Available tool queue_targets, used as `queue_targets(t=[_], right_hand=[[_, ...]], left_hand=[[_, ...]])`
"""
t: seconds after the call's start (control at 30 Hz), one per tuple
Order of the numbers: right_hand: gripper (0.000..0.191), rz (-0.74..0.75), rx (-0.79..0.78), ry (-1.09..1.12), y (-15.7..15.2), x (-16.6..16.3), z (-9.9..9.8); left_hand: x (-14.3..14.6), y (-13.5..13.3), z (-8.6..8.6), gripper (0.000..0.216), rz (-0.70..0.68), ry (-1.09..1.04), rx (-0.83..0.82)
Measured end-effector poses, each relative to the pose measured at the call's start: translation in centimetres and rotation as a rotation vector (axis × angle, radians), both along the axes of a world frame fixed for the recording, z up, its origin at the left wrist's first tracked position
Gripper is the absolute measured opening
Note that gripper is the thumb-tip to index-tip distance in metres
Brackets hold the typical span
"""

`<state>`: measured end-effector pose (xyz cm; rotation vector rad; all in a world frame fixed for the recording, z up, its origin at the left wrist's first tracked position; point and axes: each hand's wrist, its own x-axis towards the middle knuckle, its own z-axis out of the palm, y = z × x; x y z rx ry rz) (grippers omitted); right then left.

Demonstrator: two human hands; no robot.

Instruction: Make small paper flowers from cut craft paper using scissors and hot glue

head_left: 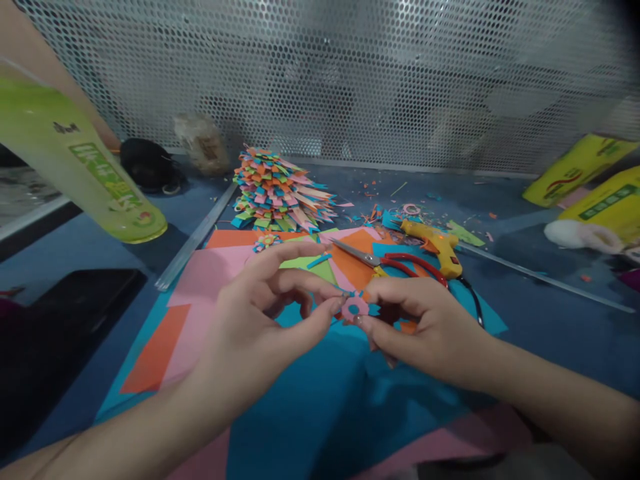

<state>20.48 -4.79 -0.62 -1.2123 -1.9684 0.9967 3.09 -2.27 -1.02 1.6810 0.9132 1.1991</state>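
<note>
Perforated metal screen (350, 67) stands behind a blue table (550, 320). One small pink paper ring (355, 308), with blue bits at its rim, is held up over the middle of the table, between two hands. The right hand (425, 327) pinches the ring's right side between thumb and forefinger, its other fingers curled under. The left hand (260, 320) is narrowed to a pinch, thumb and forefinger tips meeting at the ring's left edge, the remaining three fingers arched above.

Under the hands lie overlapping paper sheets (300, 413) in blue, pink, orange and green. Just beyond the ring lies one pair of scissors (380, 260) with red handles, blades pointing left. Right of them lies one yellow glue gun (435, 243). One small paper flower (265, 241) lies far left of the scissors, and behind it rises one pile (280, 193) of many-coloured strips. Paper scraps are scattered far right of the pile.

One green bottle (75, 160) hangs tilted at the far left. Two yellow packs (575, 170) lie at the far right.
</note>
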Motion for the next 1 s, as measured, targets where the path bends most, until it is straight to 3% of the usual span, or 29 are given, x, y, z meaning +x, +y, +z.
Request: queue_targets(t=[0.27, 0.5, 0.67, 1.0], right_hand=[[0.010, -0.039, -0.168, 0.080, 0.18, -0.14, -0.04], [0.019, -0.060, -0.259, 0.180, 0.45, -0.02, 0.16], [0.012, -0.020, -0.207, 0.127, 0.40, 0.14, 0.06], [0.010, 0.098, -0.037, -0.051, 0.25, 0.20, -0.12]], left_hand=[[0.01, 0.24, 0.43, 0.040, -0.032, -0.053, -0.095], [0.07, 0.55, 0.12, 0.038, -0.064, -0.155, -0.229], [-0.01, 0.34, 0.17, 0.047, -0.128, -0.127, -0.216], [0.11, 0.61, 0.17, 0.051, -0.100, 0.004, -0.087]])
